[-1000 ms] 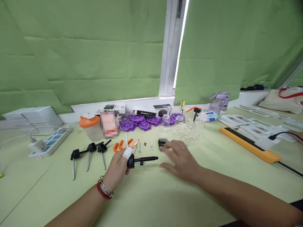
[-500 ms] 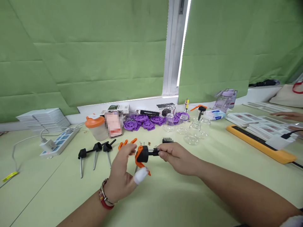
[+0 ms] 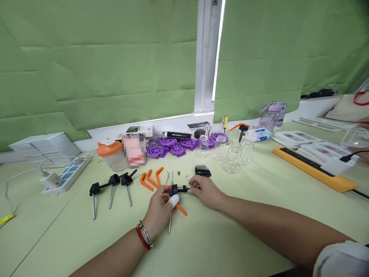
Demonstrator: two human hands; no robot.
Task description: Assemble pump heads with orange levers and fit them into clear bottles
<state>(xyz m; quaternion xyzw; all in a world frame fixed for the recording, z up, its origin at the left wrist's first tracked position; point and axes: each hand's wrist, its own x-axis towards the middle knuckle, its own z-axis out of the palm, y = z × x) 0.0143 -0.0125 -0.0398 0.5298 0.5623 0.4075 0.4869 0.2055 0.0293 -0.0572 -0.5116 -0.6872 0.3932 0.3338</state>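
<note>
Left hand (image 3: 158, 207) and right hand (image 3: 208, 191), angled inward, pinch opposite ends of one black mechanism (image 3: 174, 190).

Assembly workshop, seemingly: table (image 3: 227, 238), 3 loose orange levers (image 3: 150, 179), purple plastic parts (image 3: 157, 151), white power strip (image 3: 72, 174).

The left hand (image 3: 159, 209) has a white wrapping (image 3: 174, 200) around the end of its thumb. Its wrist carries a slim silvery bangle (image 3: 147, 234) beside a red band (image 3: 141, 236). A whitish, softly creased sleeve (image 3: 343, 259) shows on the right arm (image 3: 271, 215).
</note>
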